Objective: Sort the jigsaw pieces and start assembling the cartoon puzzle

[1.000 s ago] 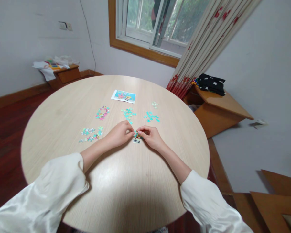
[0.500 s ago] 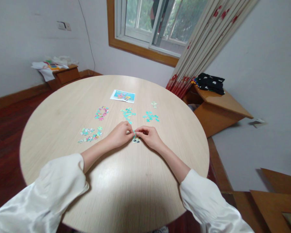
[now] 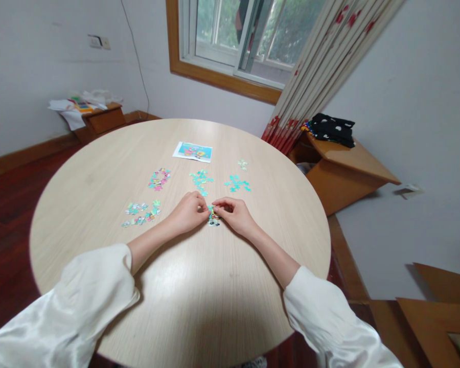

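At far left, white, green and turquoise puzzle pieces [image 3: 140, 220] are strewn in two ragged rows; beside them, a pink, yellow and turquoise heap [image 3: 158, 187] is set in a loose ring. In the middle, between the left hand [image 3: 191, 212] and the right hand [image 3: 235, 213], a small puzzle patch [image 3: 213, 223] is laid flat, pale along its near edge with dark marks, orange and green farther up. It is partly covered by the fingers of both hands, which are bent inward and brought to its sides; whether a piece is pinched in either cannot be told.

The left rim of the round surface [image 3: 168, 306] is well separated from the heaps. Ahead of the hands, movement is bounded closely by a turquoise heap [image 3: 200, 177]. A broad stretch of wood is left toward the near rim and, past the right forearm, toward the right rim.
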The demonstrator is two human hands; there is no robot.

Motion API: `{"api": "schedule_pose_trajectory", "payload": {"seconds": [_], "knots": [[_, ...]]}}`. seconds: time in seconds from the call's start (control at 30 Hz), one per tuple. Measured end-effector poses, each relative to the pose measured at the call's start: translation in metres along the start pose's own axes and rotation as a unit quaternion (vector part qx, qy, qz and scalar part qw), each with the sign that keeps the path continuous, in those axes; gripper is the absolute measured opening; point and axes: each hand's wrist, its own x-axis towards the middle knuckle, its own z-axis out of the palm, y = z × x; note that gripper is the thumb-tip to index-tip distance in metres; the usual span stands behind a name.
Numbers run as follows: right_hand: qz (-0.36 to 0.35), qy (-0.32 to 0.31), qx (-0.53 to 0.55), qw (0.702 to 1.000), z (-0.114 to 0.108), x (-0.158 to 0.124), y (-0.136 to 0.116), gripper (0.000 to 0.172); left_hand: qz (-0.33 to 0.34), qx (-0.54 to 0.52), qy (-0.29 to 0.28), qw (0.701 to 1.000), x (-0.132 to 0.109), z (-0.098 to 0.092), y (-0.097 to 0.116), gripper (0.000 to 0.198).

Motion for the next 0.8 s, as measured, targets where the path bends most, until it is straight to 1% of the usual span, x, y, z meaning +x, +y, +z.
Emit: {"api": "schedule_pose_trajectory", "payload": {"seconds": [0.33, 0.7, 0.8], "knots": [[-0.021, -0.023, -0.022, 0.999, -0.0055, 0.0002, -0.0026, 0.015, 0.0, 0.019, 0.012, 1.0, -0.0003, 0.0057, -0.0055, 0.018], [-0.02, -0.02, -0.029, 0.999, -0.006, 0.0004, -0.0062, 0.013, -0.032, 0.035, 0.005, 0.999, -0.0018, 0.0075, 0.0011, 0.016], [-0.022, -0.006, -0.035, 0.999, -0.0074, -0.001, -0.0076, 0.013, -0.029, 0.034, 0.018, 0.999, -0.0023, 0.0043, 0.0021, 0.015]]}}
